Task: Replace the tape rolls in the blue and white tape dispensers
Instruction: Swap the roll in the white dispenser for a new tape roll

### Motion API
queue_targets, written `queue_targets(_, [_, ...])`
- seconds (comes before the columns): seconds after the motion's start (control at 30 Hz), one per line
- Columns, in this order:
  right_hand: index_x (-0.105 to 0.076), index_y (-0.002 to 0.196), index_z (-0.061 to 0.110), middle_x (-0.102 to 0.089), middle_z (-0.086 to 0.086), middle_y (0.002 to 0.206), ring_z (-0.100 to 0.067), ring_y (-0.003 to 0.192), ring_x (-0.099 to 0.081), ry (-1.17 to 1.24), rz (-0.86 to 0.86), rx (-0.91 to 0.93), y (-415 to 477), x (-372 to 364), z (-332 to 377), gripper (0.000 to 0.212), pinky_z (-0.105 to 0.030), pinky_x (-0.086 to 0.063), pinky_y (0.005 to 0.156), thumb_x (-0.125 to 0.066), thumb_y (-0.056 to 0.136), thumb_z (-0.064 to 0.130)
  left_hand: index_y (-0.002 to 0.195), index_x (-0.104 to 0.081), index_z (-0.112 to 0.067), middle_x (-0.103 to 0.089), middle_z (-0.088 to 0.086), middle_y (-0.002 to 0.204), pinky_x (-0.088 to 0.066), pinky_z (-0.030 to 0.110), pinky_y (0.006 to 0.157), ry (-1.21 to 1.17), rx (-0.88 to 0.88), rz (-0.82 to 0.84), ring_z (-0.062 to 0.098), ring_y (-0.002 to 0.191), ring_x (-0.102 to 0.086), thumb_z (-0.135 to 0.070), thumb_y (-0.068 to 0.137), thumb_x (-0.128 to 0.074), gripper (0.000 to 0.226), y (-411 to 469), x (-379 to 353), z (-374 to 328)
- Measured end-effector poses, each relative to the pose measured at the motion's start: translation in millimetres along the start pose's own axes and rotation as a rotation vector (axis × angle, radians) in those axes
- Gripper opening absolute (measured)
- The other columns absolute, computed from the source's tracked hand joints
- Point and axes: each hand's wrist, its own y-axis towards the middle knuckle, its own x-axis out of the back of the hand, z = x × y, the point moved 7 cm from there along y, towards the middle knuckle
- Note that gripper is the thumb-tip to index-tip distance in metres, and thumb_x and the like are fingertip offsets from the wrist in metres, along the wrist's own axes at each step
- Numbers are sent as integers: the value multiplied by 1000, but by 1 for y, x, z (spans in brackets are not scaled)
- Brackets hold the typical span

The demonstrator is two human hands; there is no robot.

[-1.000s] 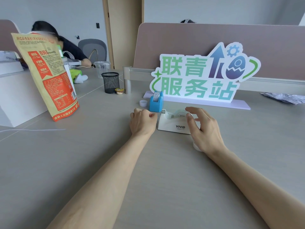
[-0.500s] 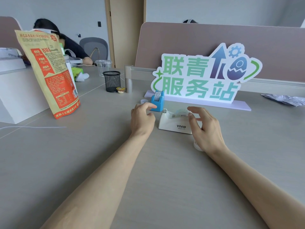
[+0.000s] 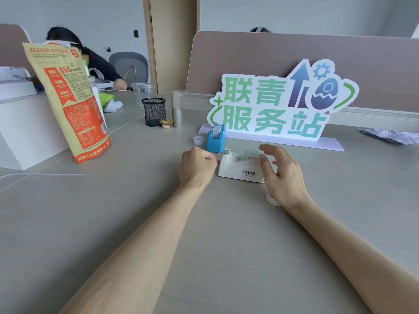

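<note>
Grey desk (image 3: 136, 223): your left hand (image 3: 196, 166) fisted beside the white dispenser (image 3: 240, 169), right hand (image 3: 283, 175) spread loose at its other end; sign (image 3: 272, 105) and pink partition (image 3: 249, 53) stand behind.

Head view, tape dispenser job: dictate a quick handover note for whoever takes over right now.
Left grip: a fist beside the cutter end of the white dispenser, nothing visible in it.
Right grip: open, fingers spread at that dispenser's rear.
Both it and the blue dispenser carry rolls; a loose roll lies partly hidden under the right grip.
Done: cannot tell which rolls are new.
Left: check both, swap any old one.
</note>
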Motion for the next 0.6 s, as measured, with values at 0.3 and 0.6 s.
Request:
queue_targets(0.3, [-53, 128, 17, -65, -3, 98, -25, 95, -58, 173, 104, -323, 2, -6, -23, 35, -34, -44, 83, -37, 101, 32, 81, -65, -28, -64, -5, 102, -47, 35, 90, 36, 95, 522, 15, 101, -57, -54, 61, -63, 33, 2, -16, 14])
queue_targets(0.6, [-63, 106, 14, -71, 2, 81, -17, 70, -67, 410, 16, -495, 4, -4, -43, 26, -40, -52, 76, -45, 96, 30, 72, -56, -19, -61, -6, 84, -39, 30, 65, 213, -125, 228, 20, 90, -58, -41, 87, -59, 27, -5, -16, -5])
